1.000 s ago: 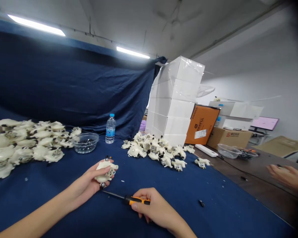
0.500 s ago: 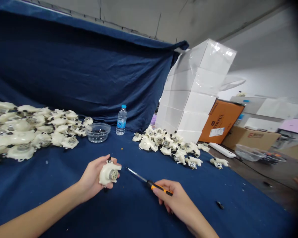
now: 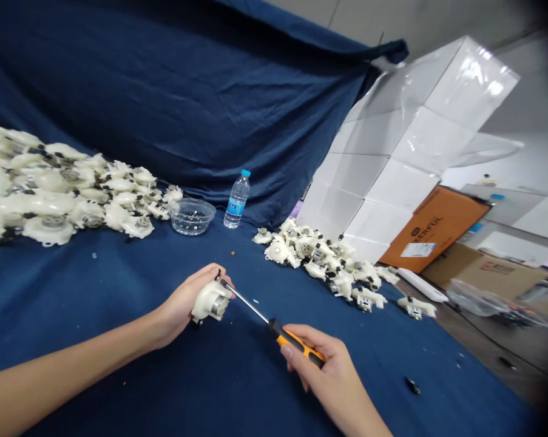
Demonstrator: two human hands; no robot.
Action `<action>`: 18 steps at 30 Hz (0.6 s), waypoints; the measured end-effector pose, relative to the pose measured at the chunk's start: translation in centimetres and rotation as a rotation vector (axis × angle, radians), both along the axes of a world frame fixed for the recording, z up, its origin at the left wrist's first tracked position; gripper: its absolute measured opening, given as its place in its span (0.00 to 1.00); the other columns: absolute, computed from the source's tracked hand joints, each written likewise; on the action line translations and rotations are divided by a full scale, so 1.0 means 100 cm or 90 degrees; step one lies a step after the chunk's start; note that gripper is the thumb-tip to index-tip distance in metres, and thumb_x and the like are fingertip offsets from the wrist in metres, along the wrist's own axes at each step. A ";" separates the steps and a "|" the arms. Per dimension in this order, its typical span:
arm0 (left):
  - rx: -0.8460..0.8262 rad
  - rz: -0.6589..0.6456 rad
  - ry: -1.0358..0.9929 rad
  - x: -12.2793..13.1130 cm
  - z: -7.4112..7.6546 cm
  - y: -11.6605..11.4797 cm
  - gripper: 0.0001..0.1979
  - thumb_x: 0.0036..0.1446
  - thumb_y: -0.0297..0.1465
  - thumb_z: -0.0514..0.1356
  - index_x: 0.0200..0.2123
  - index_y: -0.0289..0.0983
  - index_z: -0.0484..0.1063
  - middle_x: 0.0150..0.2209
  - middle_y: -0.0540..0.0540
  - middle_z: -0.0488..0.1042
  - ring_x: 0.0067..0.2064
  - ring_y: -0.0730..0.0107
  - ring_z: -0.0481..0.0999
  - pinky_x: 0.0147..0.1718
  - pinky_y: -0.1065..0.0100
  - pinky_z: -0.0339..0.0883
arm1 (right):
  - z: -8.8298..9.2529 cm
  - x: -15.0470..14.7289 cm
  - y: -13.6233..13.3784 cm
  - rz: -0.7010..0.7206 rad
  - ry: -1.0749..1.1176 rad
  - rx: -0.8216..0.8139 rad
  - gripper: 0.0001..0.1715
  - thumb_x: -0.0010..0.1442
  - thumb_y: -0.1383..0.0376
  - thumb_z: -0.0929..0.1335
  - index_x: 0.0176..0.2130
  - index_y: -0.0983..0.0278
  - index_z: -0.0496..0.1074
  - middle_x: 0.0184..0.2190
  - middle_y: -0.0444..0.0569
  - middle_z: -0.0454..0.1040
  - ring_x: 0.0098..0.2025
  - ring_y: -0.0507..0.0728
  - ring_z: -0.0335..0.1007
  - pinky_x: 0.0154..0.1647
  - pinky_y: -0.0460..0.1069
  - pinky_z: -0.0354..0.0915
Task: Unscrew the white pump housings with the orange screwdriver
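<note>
My left hand [image 3: 186, 305] grips a cream plastic housing with a small metal motor [image 3: 211, 301], its motor end facing right. A small black piece sticks up at the top of this housing, near my left fingertips. In my right hand [image 3: 321, 358] is a screwdriver [image 3: 296, 343] with an orange and black handle and a long metal shaft. Its tip meets the housing's upper side by the black piece; whether it sits in a screw I cannot tell. Some of my left fingers are hidden behind the housing.
Many similar housings form a large pile [image 3: 50, 194] at left and a smaller pile [image 3: 319, 252] at right. A clear plastic bowl [image 3: 192, 226] with dark bits and a water bottle [image 3: 236, 200] stand behind. White boxes [image 3: 369, 176] are stacked back right. A small black part [image 3: 412, 386] lies on the blue cloth.
The screwdriver tip has gone from apart from the housing to its upper side by the black piece. My left hand has turned the housing slightly. The camera view has tilted.
</note>
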State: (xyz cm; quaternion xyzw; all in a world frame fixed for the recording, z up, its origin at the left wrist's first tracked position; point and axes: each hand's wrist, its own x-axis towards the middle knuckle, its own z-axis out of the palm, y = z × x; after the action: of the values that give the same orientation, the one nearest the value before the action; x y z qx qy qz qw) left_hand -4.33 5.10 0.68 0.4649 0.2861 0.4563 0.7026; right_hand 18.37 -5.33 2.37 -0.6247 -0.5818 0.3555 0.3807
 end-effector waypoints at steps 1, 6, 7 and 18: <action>0.008 0.007 0.003 0.001 -0.001 0.000 0.11 0.63 0.38 0.53 0.34 0.37 0.66 0.35 0.45 0.73 0.31 0.69 0.73 0.24 0.70 0.72 | 0.000 -0.001 0.000 -0.005 -0.003 0.002 0.20 0.54 0.53 0.70 0.42 0.64 0.77 0.21 0.43 0.70 0.19 0.49 0.56 0.21 0.46 0.54; 0.021 0.013 0.008 0.003 -0.005 -0.001 0.10 0.63 0.38 0.51 0.36 0.39 0.63 0.30 0.47 0.73 0.23 0.72 0.71 0.16 0.74 0.65 | 0.003 -0.005 -0.001 -0.015 0.013 0.010 0.18 0.53 0.54 0.71 0.39 0.64 0.78 0.20 0.43 0.69 0.19 0.49 0.56 0.21 0.46 0.55; 0.022 0.013 0.014 0.003 -0.006 -0.001 0.09 0.63 0.39 0.51 0.37 0.39 0.63 0.30 0.47 0.74 0.22 0.72 0.70 0.15 0.75 0.63 | 0.003 -0.006 -0.001 -0.018 0.015 0.008 0.18 0.53 0.54 0.71 0.39 0.64 0.78 0.21 0.43 0.70 0.19 0.49 0.56 0.21 0.46 0.55; 0.029 0.031 0.002 0.003 -0.014 0.001 0.11 0.60 0.41 0.54 0.38 0.40 0.61 0.29 0.49 0.74 0.21 0.72 0.71 0.11 0.78 0.59 | 0.004 -0.005 -0.002 -0.010 -0.008 -0.002 0.18 0.54 0.54 0.70 0.40 0.64 0.77 0.21 0.43 0.69 0.20 0.49 0.56 0.22 0.46 0.55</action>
State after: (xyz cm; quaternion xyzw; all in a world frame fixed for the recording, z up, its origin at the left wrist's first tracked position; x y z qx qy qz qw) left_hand -4.07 5.20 -0.77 0.4741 0.2878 0.4790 0.6804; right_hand 17.90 -5.56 2.72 -0.6317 -0.5787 0.3496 0.3792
